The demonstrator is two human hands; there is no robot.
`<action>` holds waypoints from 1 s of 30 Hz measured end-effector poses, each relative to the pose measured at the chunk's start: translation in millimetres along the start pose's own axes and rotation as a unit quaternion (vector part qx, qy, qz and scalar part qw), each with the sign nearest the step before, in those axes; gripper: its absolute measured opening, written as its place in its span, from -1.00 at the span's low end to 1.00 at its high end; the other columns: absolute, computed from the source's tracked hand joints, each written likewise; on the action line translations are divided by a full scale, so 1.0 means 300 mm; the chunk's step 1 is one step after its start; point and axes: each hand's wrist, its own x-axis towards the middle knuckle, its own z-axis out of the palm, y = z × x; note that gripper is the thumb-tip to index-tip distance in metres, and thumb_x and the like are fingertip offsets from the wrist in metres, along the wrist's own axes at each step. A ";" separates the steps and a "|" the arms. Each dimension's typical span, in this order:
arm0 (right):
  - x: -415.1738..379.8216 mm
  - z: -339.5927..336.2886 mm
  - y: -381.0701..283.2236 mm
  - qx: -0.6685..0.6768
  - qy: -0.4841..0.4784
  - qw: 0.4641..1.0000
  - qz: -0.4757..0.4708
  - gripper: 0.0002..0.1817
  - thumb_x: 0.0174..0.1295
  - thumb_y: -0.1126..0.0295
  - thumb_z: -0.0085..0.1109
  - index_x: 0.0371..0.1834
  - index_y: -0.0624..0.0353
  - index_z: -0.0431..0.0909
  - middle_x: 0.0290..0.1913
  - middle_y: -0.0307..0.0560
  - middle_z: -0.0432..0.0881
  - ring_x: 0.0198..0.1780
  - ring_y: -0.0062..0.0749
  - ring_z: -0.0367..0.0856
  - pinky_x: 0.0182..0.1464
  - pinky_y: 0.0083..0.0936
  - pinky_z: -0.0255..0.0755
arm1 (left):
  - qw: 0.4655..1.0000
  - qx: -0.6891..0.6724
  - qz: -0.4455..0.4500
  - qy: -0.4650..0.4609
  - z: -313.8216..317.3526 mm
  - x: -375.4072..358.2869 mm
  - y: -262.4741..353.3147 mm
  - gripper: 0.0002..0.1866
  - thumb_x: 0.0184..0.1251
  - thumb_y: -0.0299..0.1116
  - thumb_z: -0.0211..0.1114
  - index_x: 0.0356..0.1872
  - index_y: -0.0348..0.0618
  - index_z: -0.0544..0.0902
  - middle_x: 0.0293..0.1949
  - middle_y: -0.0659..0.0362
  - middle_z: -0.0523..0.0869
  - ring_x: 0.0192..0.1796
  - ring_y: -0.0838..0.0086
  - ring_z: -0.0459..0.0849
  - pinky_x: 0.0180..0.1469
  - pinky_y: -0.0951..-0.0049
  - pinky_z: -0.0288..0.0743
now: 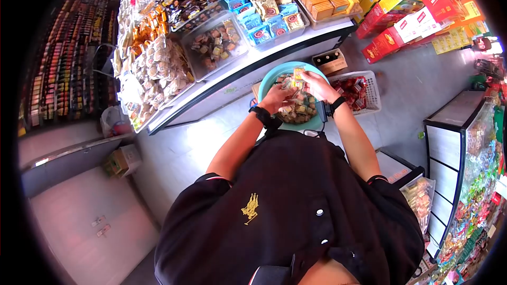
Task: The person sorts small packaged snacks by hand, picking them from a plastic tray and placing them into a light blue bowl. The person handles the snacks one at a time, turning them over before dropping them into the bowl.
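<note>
A teal basin (271,75) full of small wrapped snack packets (302,106) is in front of me. My right hand (317,85) is over its far right side, closed on a small yellow packet (299,73) between thumb and fingers. Inside the left part of the basin, my left hand (278,98) reaches over the packets with its fingers stretched out and touching some of them. Both wrists wear dark bands.
Beyond the basin runs a display counter (216,76) with a clear bin (214,42) and trays of wrapped snacks. A white basket (373,92) of red packets and a cardboard box (330,62) stand beside the basin. Shelving (449,126) rises at right.
</note>
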 end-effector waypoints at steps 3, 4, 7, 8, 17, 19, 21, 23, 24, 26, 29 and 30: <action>0.009 -0.013 0.006 -0.010 0.023 1.000 0.010 -0.61 0.48 0.20 0.05 0.26 0.14 0.43 0.16 -0.17 0.57 0.12 -0.47 0.56 0.12 -0.45 0.47 | 0.997 0.041 0.057 -0.018 -0.050 0.021 -0.018 -0.60 0.33 -0.33 0.37 0.14 0.01 0.47 -0.05 0.27 0.69 -0.10 0.50 0.70 -0.07 0.41 0.60; 0.007 -0.015 0.009 -0.016 0.032 0.999 0.016 -0.61 0.47 0.20 0.07 0.25 0.14 0.43 0.15 -0.18 0.57 0.12 -0.47 0.57 0.12 -0.45 0.47 | 0.997 0.050 0.065 -0.004 -0.064 0.033 -0.024 -0.59 0.33 -0.34 0.37 0.16 0.01 0.46 -0.05 0.27 0.69 -0.10 0.50 0.69 -0.07 0.41 0.59; 0.004 -0.031 0.015 -0.052 0.048 0.996 0.055 -0.61 0.45 0.20 0.11 0.23 0.13 0.44 0.16 -0.18 0.56 0.07 -0.44 0.60 0.09 -0.45 0.50 | 0.994 0.067 0.077 0.033 -0.099 0.065 -0.034 -0.53 0.30 -0.35 0.38 0.19 0.02 0.44 -0.03 0.29 0.68 -0.03 0.51 0.66 -0.03 0.40 0.57; 0.002 -0.038 0.019 -0.065 0.049 0.994 0.074 -0.61 0.45 0.20 0.12 0.23 0.13 0.44 0.16 -0.19 0.56 0.06 -0.44 0.60 0.08 -0.46 0.51 | 0.994 0.072 0.079 0.031 -0.113 0.067 -0.043 -0.54 0.30 -0.34 0.38 0.19 0.03 0.44 -0.02 0.29 0.68 -0.02 0.51 0.65 -0.01 0.39 0.55; -0.024 -0.068 0.028 -0.121 0.073 0.987 0.076 -0.60 0.44 0.17 0.11 0.23 0.13 0.45 0.12 -0.20 0.57 0.06 -0.48 0.62 0.07 -0.46 0.53 | 0.989 0.105 0.044 0.092 -0.019 -0.062 0.050 -0.65 0.35 -0.31 0.32 0.10 -0.18 0.55 -0.03 0.20 0.67 -0.04 0.52 0.63 -0.05 0.47 0.52; -0.032 -0.066 0.024 -0.134 0.073 0.985 0.080 -0.61 0.44 0.18 0.12 0.20 0.14 0.46 0.10 -0.24 0.57 0.04 -0.51 0.61 0.03 -0.49 0.53 | 0.989 0.125 0.063 0.039 -0.072 -0.025 0.020 -0.58 0.32 -0.14 0.39 0.13 0.09 0.48 -0.03 0.33 0.64 -0.05 0.56 0.60 0.03 0.39 0.48; -0.039 -0.058 0.020 -0.151 0.060 0.984 0.074 -0.64 0.44 0.19 0.12 0.18 0.13 0.46 0.07 -0.28 0.57 0.03 -0.55 0.61 -0.02 -0.53 0.53 | 0.992 0.107 0.050 0.044 -0.062 -0.028 0.025 -0.58 0.33 -0.13 0.39 0.13 0.08 0.48 -0.03 0.34 0.64 -0.05 0.57 0.60 0.02 0.40 0.48; -0.048 -0.030 0.013 -0.147 0.044 0.986 0.072 -0.64 0.43 0.22 0.13 0.19 0.13 0.46 0.07 -0.29 0.57 0.02 -0.57 0.60 -0.05 -0.55 0.53 | 0.989 0.108 0.069 0.075 -0.004 -0.056 0.050 -0.61 0.42 -0.35 0.26 0.17 -0.32 0.50 0.01 0.10 0.67 0.05 0.46 0.65 -0.02 0.45 0.56; -0.046 -0.023 0.013 -0.146 0.036 0.986 0.070 -0.64 0.43 0.23 0.13 0.19 0.14 0.46 0.07 -0.29 0.56 0.02 -0.58 0.59 -0.07 -0.57 0.53 | 0.990 0.100 0.067 0.070 0.002 -0.055 0.049 -0.60 0.42 -0.34 0.26 0.18 -0.33 0.50 0.01 0.10 0.66 0.05 0.45 0.65 -0.01 0.44 0.55; -0.043 -0.018 0.015 -0.161 0.040 0.984 0.061 -0.62 0.43 0.26 0.14 0.22 0.17 0.43 0.11 -0.23 0.54 0.08 -0.51 0.58 -0.02 -0.50 0.55 | 0.993 0.085 0.064 0.060 0.005 -0.047 0.049 -0.58 0.42 -0.32 0.26 0.20 -0.33 0.49 0.01 0.10 0.66 0.05 0.43 0.65 0.03 0.41 0.55; -0.042 -0.015 0.013 -0.171 0.031 0.983 0.053 -0.57 0.42 0.27 0.16 0.24 0.23 0.38 0.16 -0.14 0.51 0.15 -0.40 0.56 0.10 -0.38 0.57 | 0.994 0.070 0.066 0.044 -0.031 -0.012 0.023 -0.58 0.37 -0.19 0.34 0.16 -0.08 0.49 -0.01 0.23 0.66 0.00 0.49 0.63 0.04 0.39 0.50; -0.040 -0.018 0.015 -0.179 0.033 0.982 0.054 -0.57 0.41 0.27 0.18 0.24 0.22 0.38 0.16 -0.14 0.52 0.15 -0.41 0.56 0.10 -0.38 0.57 | 0.995 0.061 0.068 0.034 -0.034 -0.010 0.022 -0.58 0.34 -0.13 0.39 0.14 0.05 0.50 -0.02 0.30 0.66 -0.01 0.53 0.62 0.03 0.40 0.48</action>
